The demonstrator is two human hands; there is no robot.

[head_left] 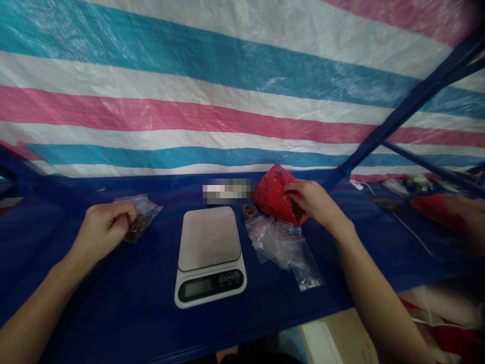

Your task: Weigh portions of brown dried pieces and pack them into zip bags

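A blue table point(113, 303) carried a scale point(209, 253) between the two hands, with loose clear bags point(282, 245) just inside the right hand point(312, 202). The left hand point(108, 222) was clenched on a small bag point(146, 215) of dark bits at its fingertips. The right hand's fingers dipped into a red bag point(271, 194) with their grip hidden, and a striped tarp point(227, 101) hung behind.

At the left of the frame the left grip point(108, 225) pinches a small clear plastic bag of dark pieces point(146, 215) on the dark blue surface point(113, 298). A white digital kitchen scale point(209, 253) sits at centre. Right of the scale lies a loose pile of clear zip bags point(284, 247), and above that pile the right grip point(312, 202) curls its fingers into the mouth of a crumpled red plastic bag point(271, 194), just beside a small round cup of brownish bits point(249, 210).
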